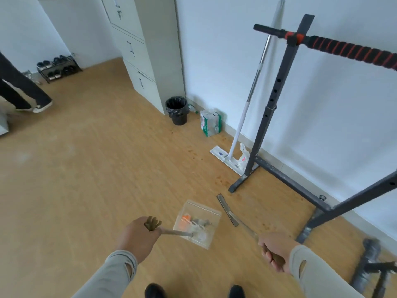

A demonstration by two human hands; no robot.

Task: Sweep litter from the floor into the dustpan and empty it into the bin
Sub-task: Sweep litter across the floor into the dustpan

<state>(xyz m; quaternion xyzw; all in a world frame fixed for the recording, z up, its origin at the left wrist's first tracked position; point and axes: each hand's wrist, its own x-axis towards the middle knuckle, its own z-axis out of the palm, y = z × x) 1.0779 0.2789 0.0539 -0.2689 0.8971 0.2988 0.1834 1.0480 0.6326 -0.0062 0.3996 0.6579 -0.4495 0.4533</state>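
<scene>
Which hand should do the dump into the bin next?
Left, probably. The left hand already grips the dustpan handle, with litter inside. The bin stands ahead by the cabinet. The right hand grips the broom.

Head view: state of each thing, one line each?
Left hand: grips the dustpan handle.
Right hand: grips the broom handle.
Dustpan: clear, holds litter, including an orange piece.
Broom: head ahead of the right hand, beside the dustpan; floor contact unclear.
Bin: upright by the cabinet, open top, black liner fitted.
Mop: leaning on the wall, flat head on the floor.
</scene>
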